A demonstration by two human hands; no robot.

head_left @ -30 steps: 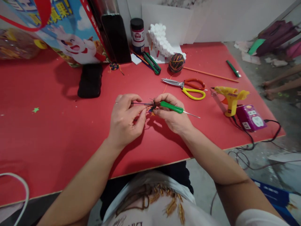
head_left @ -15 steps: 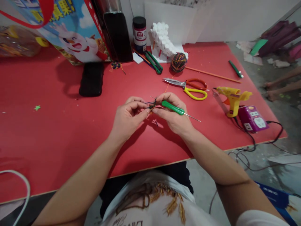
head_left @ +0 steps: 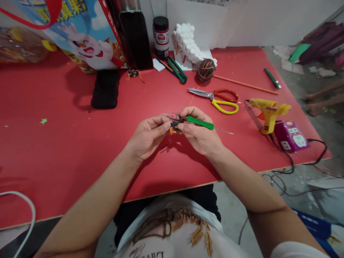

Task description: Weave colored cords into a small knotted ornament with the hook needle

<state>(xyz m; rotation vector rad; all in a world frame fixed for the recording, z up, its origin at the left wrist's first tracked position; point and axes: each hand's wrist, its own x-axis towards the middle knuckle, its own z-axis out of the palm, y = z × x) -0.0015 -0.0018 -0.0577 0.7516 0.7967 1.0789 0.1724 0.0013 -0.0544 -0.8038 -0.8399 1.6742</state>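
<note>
While the left hand [head_left: 147, 135] and the right hand [head_left: 201, 135] are working close together, a small yarn piece [head_left: 173, 130] is sitting between their fingertips

As both hands are staying above the red table [head_left: 67, 161], the left one is pressing thumb and forefinger on the left side of the piece, with almost no gap between them. The right hand is also pinching: its thumb and index finger are gripping the other side, and it is bearing the green-handled hook [head_left: 200, 122] as well. This handle is slanting across the right hand, and from its outer end a thin metal rod is pointing to the right. Whether the inner end is passing through a loop, I cannot tell, because the fingers are covering that place. The piece is showing dark and orange strands.

Behind the hands, a multicoloured yarn ball [head_left: 205, 70] is lying, and an orange strand [head_left: 191, 100] is running from near it towards the right hand, by the blades of the scissors [head_left: 211, 95]. Farther to the right, a yellow glue gun [head_left: 269, 114] is standing just beside a purple pack [head_left: 292, 137]
</note>
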